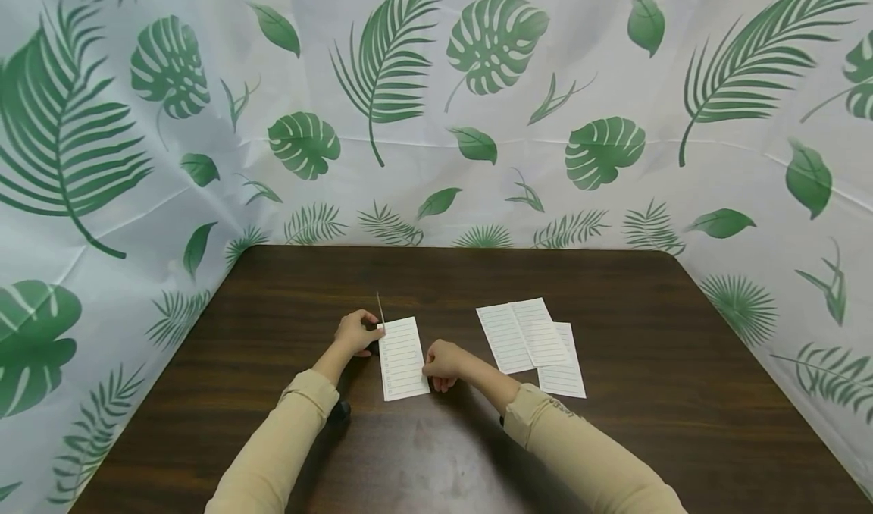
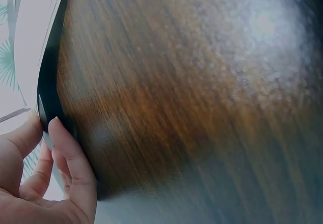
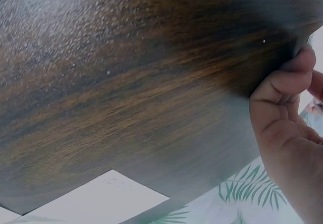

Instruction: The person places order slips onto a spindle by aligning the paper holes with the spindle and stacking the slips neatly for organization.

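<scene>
A lined white sheet (image 1: 402, 358) lies between my hands in the head view, and the left wrist view shows its white edge (image 2: 35, 37). My left hand (image 1: 356, 333) pinches a black piece (image 2: 49, 105) at the sheet's left edge between thumb and fingers. A thin, light stick-like strip (image 1: 380, 309) rises by the thumb; the left wrist view shows it (image 2: 15, 114) too. With its fingers curled, my right hand (image 1: 445, 362) pinches the sheet's right edge between thumb and forefinger. In the right wrist view this hand (image 3: 287, 113) partly hides that edge.
Three more lined sheets (image 1: 559, 381) lie overlapping to the right, beyond my right forearm. The dark wooden table (image 1: 648, 332) reaches back to a white curtain (image 1: 409, 180) printed with green leaves.
</scene>
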Tool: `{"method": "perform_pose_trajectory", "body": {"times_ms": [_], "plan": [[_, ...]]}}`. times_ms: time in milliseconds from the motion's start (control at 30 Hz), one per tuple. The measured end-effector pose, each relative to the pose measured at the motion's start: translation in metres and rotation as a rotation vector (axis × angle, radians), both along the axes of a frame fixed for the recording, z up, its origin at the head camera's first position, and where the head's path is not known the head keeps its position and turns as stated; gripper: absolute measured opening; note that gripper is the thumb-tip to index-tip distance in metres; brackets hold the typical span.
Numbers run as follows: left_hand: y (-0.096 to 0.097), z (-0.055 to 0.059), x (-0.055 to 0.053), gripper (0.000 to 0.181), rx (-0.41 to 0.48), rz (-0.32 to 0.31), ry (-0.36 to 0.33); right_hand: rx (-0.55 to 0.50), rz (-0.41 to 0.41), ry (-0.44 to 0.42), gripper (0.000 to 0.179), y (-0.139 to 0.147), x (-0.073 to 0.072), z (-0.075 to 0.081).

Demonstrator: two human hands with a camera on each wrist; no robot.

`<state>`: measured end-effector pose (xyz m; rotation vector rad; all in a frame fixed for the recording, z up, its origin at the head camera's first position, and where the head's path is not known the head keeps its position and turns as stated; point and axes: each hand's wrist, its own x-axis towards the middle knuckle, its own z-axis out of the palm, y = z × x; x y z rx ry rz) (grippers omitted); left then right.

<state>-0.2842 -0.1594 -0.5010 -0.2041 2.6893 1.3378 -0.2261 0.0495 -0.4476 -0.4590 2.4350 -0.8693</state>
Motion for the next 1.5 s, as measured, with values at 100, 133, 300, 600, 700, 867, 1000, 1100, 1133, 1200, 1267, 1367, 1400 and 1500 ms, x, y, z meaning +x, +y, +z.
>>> {"method": "perform_pose_trajectory", "body": {"times_ms": [100,133,300,600,700,867,1000,1100,1133,1200,1267,1367,1400,1500], "plan": [[0.008,0.022,0.016,0.026,-0.019,0.013,-0.034,-0.008,0.020,-0.016,0.021,0.002,0.000,0.000],[0.009,0.026,0.020,0.025,-0.017,0.014,-0.035,-0.011,0.025,-0.023,0.021,0.003,0.000,0.000],[0.010,0.029,0.026,0.023,-0.005,0.009,-0.032,-0.034,0.039,-0.037,0.019,0.006,0.000,0.000],[0.010,0.030,0.026,0.023,-0.009,0.011,-0.033,-0.116,0.050,-0.029,0.014,0.010,0.002,-0.004],[0.010,0.031,0.027,0.023,-0.009,0.011,-0.036,-0.161,0.035,-0.031,0.011,0.012,0.004,-0.006],[0.010,0.031,0.027,0.022,-0.005,0.010,-0.037,-0.214,-0.014,-0.064,0.010,0.016,0.007,-0.007],[0.010,0.031,0.027,0.022,-0.004,0.012,-0.038,-0.230,-0.027,-0.101,0.009,0.020,0.008,-0.005],[0.010,0.031,0.027,0.022,-0.005,0.006,-0.036,-0.231,-0.010,-0.107,0.009,0.027,0.009,0.000],[0.010,0.031,0.027,0.022,-0.005,0.006,-0.038,-0.233,-0.001,-0.105,0.009,0.029,0.009,0.002],[0.010,0.032,0.026,0.022,-0.005,0.006,-0.038,-0.237,0.025,-0.095,0.009,0.034,0.009,0.005],[0.010,0.031,0.026,0.023,-0.009,0.007,-0.041,-0.241,0.046,-0.083,0.009,0.038,0.007,0.008],[0.011,0.031,0.025,0.023,-0.012,0.009,-0.046,-0.237,0.071,-0.063,0.009,0.045,0.004,0.010],[0.011,0.031,0.024,0.023,-0.013,0.009,-0.045,-0.234,0.079,-0.053,0.010,0.047,0.004,0.011],[0.011,0.030,0.024,0.023,-0.009,0.013,-0.043,-0.229,0.098,-0.028,0.011,0.053,0.002,0.013]]}}
